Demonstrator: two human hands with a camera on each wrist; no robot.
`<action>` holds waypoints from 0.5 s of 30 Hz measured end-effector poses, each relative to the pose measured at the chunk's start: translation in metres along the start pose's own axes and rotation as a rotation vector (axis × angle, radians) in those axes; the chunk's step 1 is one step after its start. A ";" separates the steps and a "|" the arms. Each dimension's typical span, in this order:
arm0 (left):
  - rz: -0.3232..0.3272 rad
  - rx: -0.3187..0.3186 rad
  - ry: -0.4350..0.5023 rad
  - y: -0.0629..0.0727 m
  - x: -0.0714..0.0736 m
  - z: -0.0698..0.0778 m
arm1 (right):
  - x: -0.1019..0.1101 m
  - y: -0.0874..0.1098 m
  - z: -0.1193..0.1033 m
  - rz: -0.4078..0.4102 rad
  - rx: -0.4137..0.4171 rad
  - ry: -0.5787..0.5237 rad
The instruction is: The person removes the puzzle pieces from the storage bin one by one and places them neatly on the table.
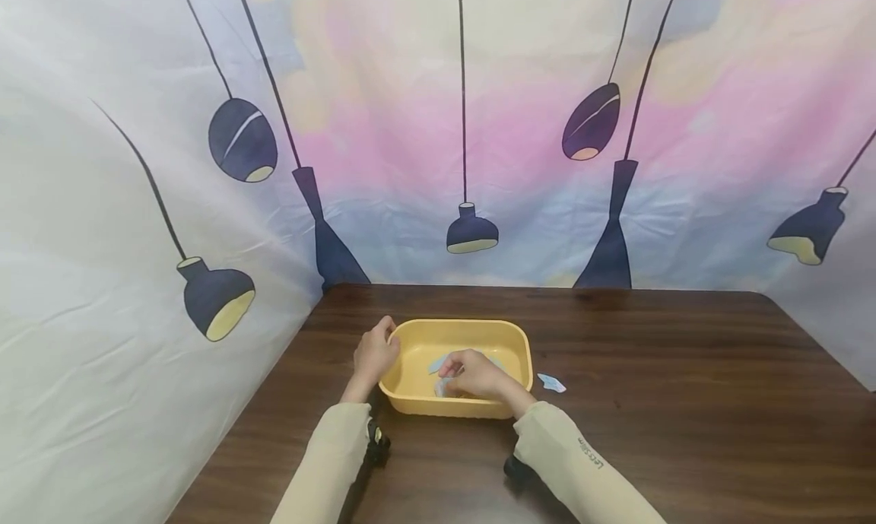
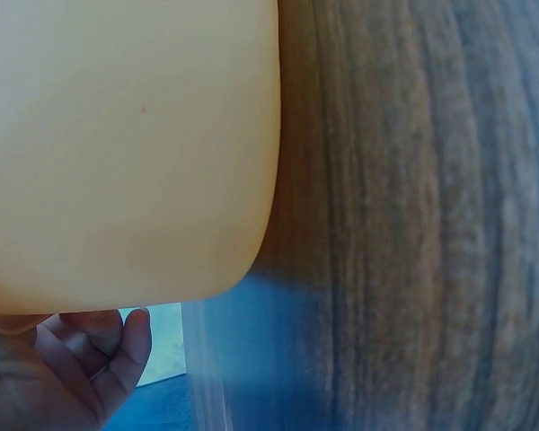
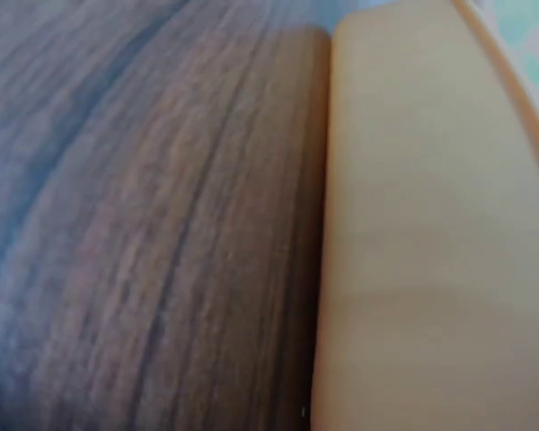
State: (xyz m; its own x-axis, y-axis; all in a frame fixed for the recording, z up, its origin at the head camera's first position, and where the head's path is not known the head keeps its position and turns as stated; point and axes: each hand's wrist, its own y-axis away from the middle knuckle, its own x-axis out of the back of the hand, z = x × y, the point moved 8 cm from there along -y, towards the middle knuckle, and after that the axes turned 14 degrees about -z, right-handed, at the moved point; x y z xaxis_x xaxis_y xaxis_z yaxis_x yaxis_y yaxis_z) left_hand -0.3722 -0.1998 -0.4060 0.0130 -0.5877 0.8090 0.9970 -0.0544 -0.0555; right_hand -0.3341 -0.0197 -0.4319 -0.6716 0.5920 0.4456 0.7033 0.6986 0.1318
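Observation:
A shallow yellow plastic bin (image 1: 461,409) sits on the table with several light-blue scraps inside, which look like paper. At its left end, my left hand (image 1: 375,353) grips the rim. The left wrist view shows the bin's outer wall (image 2: 135,162), with curled fingers of the left hand (image 2: 85,364) at its edge. My right hand (image 1: 474,375) reaches over the near rim into the bin, and its fingers pinch a pale scrap (image 1: 441,388) near the bottom. In the right wrist view only the bin's side (image 3: 431,224) and table show; the right hand is hidden there.
Another light-blue and pinkish scrap (image 1: 551,382) lies on the dark wooden table (image 1: 684,433), just right of the bin. Behind the table's far edge hangs a cloth backdrop (image 1: 411,128) printed with lamps. A white cloth wall (image 1: 103,395) runs along the left.

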 end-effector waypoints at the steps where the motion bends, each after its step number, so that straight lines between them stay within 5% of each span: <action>1: -0.001 0.003 0.002 0.001 0.000 -0.002 | 0.001 0.001 0.001 0.018 0.000 -0.034; 8: -0.003 -0.026 0.017 0.001 -0.001 -0.004 | 0.025 0.015 0.007 0.215 -0.023 -0.164; 15: -0.009 -0.034 0.014 -0.002 0.001 -0.002 | 0.062 0.041 0.008 0.323 -0.038 -0.278</action>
State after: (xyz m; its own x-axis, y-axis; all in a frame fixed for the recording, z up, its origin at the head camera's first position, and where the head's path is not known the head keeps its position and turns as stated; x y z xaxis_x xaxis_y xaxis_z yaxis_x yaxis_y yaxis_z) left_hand -0.3740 -0.2013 -0.4064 0.0027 -0.5983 0.8013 0.9938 -0.0873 -0.0686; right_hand -0.3490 0.0493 -0.4062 -0.4493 0.8672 0.2145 0.8923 0.4476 0.0596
